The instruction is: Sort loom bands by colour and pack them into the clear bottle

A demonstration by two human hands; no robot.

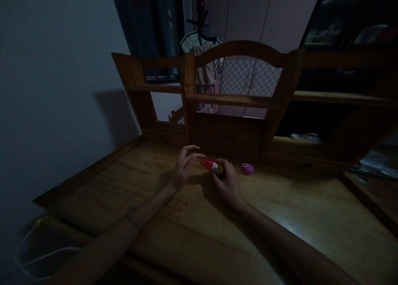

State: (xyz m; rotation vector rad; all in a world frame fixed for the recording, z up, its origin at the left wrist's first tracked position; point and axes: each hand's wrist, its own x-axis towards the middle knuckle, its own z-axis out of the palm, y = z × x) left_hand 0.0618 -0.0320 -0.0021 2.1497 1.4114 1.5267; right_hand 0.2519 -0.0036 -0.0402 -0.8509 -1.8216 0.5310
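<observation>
In my right hand (229,184) is a small bottle (220,171) with a dark body, a yellow band, a white label and a shiny red top (207,164). It is tilted, its red end pointing left. The fingers of that hand wrap round the dark end and hide part of it. My left hand (184,169) is just left of the red top, fingers stretched out and apart; one fingertip comes close to the red end, and I cannot tell whether it touches. A small purple object with a loop (248,169) lies on the table right of my right hand.
The wooden desk top (174,235) runs back to a wooden shelf unit (230,98). A thin red ring-shaped mark or band (183,207) lies near my left forearm. A white cable (46,258) hangs at lower left. Clothes hang on a rack (202,49) behind.
</observation>
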